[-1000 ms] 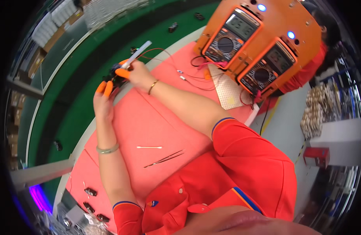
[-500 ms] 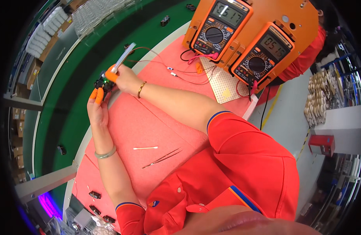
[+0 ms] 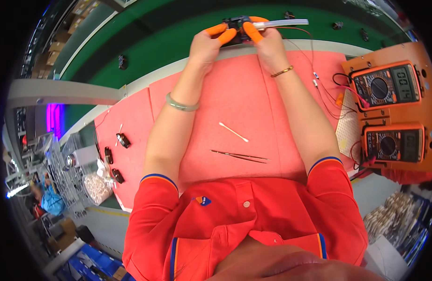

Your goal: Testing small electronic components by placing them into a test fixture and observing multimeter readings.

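At the far edge of the pink mat (image 3: 234,103), my left hand (image 3: 205,50) and my right hand (image 3: 271,49) come together around a small black device (image 3: 234,29). Both wear orange finger covers. My left fingers are closed on the device's left side. On its right side, my right fingers grip it, along with a translucent, tube-like stick (image 3: 291,22) that points away to the right. A thin wire (image 3: 311,47) runs from near that stick toward the meters. Between my forearms lie a cotton swab (image 3: 234,132) and tweezers (image 3: 240,156); neither is touched.
Two orange multimeters (image 3: 387,84) stand on an orange panel (image 3: 424,110) at the right, beside a perforated white board (image 3: 348,129). Several black parts (image 3: 123,140) lie at the mat's left. Beyond it, a green belt (image 3: 160,35) carries more; a metal post (image 3: 66,92) juts in left.
My view has turned toward the right, so the meters now sit at the right edge. The multimeters' readings have dropped. Both hands still hold the device and the stick stays in my right hand.
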`<state>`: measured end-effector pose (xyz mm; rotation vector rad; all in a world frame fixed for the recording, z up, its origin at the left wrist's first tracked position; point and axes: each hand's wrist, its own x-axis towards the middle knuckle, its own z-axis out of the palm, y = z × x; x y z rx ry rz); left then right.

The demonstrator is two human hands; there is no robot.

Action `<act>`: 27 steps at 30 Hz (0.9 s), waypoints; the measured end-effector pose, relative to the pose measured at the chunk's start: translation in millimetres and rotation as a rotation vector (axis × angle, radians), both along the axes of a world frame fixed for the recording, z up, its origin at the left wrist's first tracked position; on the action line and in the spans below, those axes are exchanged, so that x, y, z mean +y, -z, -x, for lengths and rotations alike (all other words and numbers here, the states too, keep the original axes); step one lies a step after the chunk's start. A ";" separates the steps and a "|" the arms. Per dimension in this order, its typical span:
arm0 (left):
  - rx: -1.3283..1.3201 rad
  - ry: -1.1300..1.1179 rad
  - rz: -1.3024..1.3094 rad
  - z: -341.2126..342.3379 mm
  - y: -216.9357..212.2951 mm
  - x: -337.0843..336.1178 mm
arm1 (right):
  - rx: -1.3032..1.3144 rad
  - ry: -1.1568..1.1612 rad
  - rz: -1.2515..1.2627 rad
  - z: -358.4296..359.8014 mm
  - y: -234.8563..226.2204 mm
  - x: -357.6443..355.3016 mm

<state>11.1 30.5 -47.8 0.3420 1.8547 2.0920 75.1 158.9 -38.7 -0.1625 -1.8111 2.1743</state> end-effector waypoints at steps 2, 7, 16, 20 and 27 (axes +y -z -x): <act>0.048 0.007 0.007 -2.5 0.0 2.2 | 0.045 0.027 0.110 0.7 1.1 -2.8; 0.147 -0.065 0.105 -10.1 -11.9 3.1 | 0.108 0.053 0.300 0.7 1.0 -6.2; 0.028 0.288 -0.588 -3.8 -30.7 -10.2 | -0.117 0.106 -0.142 4.2 5.5 29.8; -0.079 0.377 -0.700 -9.8 -36.6 -10.1 | -0.093 0.123 0.055 5.3 10.5 31.2; -0.387 0.369 -0.935 1.8 -20.5 -2.3 | -0.041 0.243 0.282 11.2 13.9 36.8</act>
